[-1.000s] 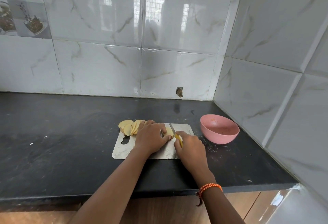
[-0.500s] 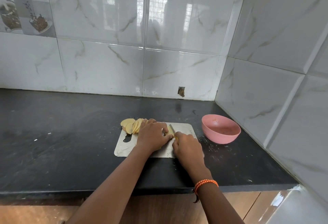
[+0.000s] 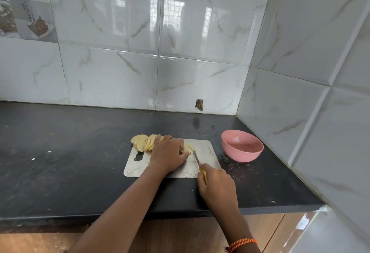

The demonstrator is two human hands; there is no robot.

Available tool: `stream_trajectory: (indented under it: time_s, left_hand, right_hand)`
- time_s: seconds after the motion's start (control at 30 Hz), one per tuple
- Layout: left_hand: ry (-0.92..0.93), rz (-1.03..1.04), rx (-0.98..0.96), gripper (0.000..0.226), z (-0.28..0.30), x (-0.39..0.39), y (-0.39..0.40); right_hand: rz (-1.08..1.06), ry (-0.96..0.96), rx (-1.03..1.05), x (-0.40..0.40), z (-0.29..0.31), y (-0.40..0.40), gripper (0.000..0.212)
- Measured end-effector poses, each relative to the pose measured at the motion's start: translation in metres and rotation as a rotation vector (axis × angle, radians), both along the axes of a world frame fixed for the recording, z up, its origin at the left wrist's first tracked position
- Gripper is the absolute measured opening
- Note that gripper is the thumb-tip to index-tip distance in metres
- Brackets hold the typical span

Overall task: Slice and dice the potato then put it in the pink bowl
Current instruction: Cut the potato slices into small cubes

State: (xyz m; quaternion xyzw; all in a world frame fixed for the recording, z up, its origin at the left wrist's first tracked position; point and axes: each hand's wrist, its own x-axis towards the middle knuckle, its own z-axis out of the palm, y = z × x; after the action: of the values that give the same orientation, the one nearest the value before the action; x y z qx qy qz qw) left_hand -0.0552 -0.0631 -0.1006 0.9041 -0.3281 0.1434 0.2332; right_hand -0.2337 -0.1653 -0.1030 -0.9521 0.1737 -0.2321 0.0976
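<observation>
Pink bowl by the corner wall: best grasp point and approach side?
Pinch the round pink plastic bowl at its near-left rim, coming from above on the side facing the pale rectangular cutting board. It stands upright with an open mouth and a thin, exposed rim; the tiled side wall crowds its right side, and its smooth curved sides would likely slip in a side grasp.

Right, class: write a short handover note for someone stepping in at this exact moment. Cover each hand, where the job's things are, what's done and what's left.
Left hand: holds the uncut potato piece down on the cutting board.
Right hand: grips the yellow-handled knife, its blade beside the potato piece.
Potato slices: fanned at the board's far left corner, some over the edge.
Pink bowl: right of the board, no potato in it.
Done: most of the slicing.
Left: slice the last piece, dice everything, move it into the bowl.
</observation>
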Motion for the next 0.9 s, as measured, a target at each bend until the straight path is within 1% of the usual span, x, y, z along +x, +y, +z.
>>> stream_trajectory:
  time_s: [0.13,0.47,0.7,0.9]
  left_hand:
    - [0.015,-0.001,-0.018,0.027,-0.001,0.002,0.0]
    - [0.024,0.01,-0.061,0.028,-0.002,0.005,-0.001]
    - [0.02,0.016,-0.055,0.028,-0.005,0.008,-0.002]
    - [0.022,0.017,-0.036,0.028,-0.003,0.008,-0.002]
  right_hand:
    - [0.028,-0.02,-0.005,0.004,0.004,0.0,0.024]
    - [0.021,0.0,0.009,0.064,0.009,-0.011,0.024]
    - [0.034,-0.083,0.024,0.063,0.009,-0.015,0.033]
    - [0.044,-0.036,-0.004,0.064,0.009,-0.013,0.029]
